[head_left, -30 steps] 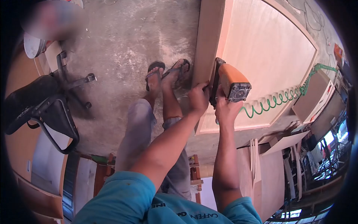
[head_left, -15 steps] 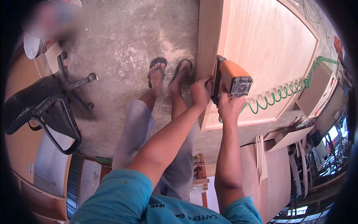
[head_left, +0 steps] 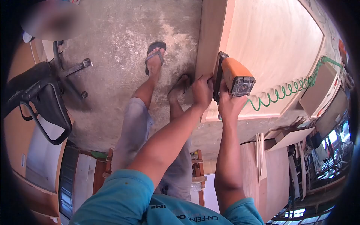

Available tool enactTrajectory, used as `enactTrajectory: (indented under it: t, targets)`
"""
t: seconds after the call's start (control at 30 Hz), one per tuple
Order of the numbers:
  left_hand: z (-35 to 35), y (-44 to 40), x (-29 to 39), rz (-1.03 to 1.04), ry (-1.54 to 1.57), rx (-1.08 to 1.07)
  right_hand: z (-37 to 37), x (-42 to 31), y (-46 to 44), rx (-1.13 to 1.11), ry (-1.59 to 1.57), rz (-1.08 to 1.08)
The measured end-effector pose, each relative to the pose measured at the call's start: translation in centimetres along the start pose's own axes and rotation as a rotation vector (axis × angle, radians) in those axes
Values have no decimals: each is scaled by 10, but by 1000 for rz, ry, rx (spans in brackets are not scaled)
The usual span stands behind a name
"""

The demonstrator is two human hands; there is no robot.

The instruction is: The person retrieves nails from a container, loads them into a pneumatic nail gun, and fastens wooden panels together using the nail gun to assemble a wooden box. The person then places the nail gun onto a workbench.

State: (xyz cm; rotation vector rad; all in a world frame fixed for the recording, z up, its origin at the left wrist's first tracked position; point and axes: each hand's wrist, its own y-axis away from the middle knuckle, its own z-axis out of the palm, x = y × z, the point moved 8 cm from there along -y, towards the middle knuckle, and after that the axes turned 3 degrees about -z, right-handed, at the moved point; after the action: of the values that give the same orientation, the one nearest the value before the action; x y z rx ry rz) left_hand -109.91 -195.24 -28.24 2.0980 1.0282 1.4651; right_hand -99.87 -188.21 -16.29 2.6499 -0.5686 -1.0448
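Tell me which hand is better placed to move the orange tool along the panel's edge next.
Probably your right hand: it grips the orange tool. Your left hand is close beside the tool, at the edge of the wooden panel, so it looks better suited to steadying.

An orange nail gun (head_left: 237, 70) with black metalwork and a scuffed black end cap is held over the left edge of a pale wooden panel (head_left: 275, 48), close to its near left corner; whether they are touching cannot be told. The panel is bordered by wooden strips, and a broad plain side is exposed along its left edge.
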Motion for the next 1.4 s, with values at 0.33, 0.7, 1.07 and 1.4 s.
enactTrajectory:
  t: [0.33,0.7,1.07,1.4]
  targets:
    - [2,1,-3,44,-11,48,-2,6,3,7,13,3]
    - [3,-1,-4,66,-18,8,-1,12,9,4,27,22]
    - [15,58,-59,-44,60,-2,-3,37,31,-66,40,66]
    - [21,71,-87,-187,32,-57,-4,65,65,-180,136,65]
